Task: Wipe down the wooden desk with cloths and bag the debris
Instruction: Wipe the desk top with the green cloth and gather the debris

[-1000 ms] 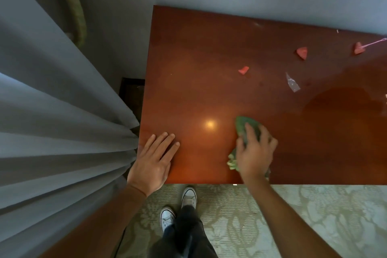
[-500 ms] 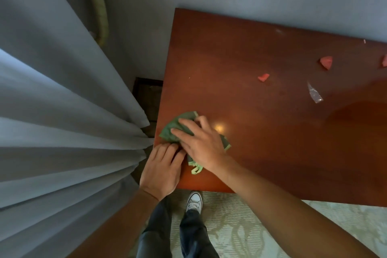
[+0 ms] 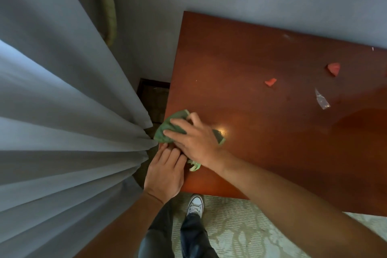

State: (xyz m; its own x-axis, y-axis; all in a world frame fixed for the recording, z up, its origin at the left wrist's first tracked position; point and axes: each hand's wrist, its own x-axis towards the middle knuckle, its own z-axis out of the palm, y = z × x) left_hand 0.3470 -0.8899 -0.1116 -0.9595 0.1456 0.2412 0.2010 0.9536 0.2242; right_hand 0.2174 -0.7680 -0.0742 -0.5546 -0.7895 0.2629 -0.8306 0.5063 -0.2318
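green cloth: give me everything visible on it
The green cloth is soft fabric, crumpled, lying on the wooden desk at its near left corner. The right hand presses it with spread fingers, covering its middle. A paler green frayed bit pokes out below the wrist. The left hand lies flat beside it; contact unclear.

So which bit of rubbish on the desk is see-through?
The clear plastic scrap, lying right of the two red scraps, which are solid-coloured.
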